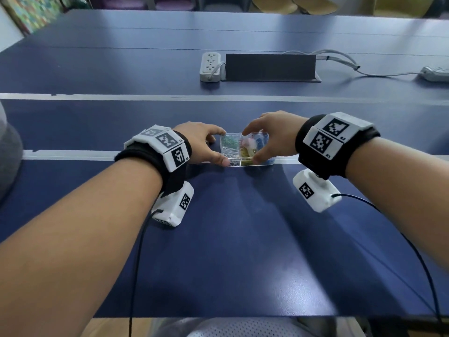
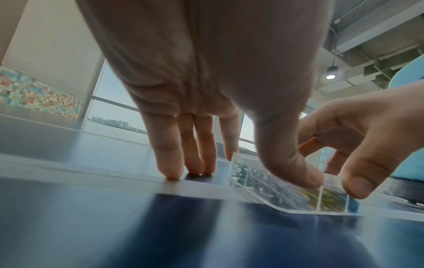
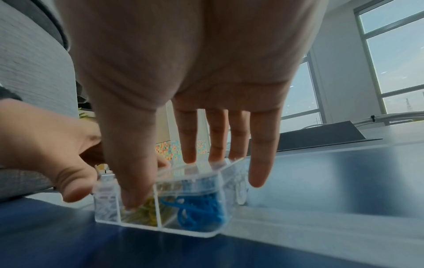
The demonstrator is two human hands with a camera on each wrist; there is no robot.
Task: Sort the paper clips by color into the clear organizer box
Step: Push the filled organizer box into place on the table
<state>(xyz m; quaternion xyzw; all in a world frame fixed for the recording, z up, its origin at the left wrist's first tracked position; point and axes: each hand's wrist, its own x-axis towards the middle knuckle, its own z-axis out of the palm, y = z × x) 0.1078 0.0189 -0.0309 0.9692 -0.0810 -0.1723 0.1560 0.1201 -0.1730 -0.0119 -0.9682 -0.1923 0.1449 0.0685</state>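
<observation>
One clear organizer box [image 1: 247,152] sits on the blue counter [image 1: 218,239], between two hands; its compartments hold green [image 1: 229,141], white [image 1: 229,155], yellow [image 3: 146,211], pink and blue paper clips [image 3: 197,208], sorted by color; the left hand [image 1: 204,144] pinches its left end between thumb and forefinger; the right hand [image 1: 272,139] grips it, thumb on the near wall, fingers over the lid.

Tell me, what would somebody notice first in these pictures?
Probably the small clear organizer box in the middle of the blue table, full of colored paper clips: green, white, yellow, pink and blue. The left hand and right hand hold it from either side. Farther back lies a white power strip.
</observation>
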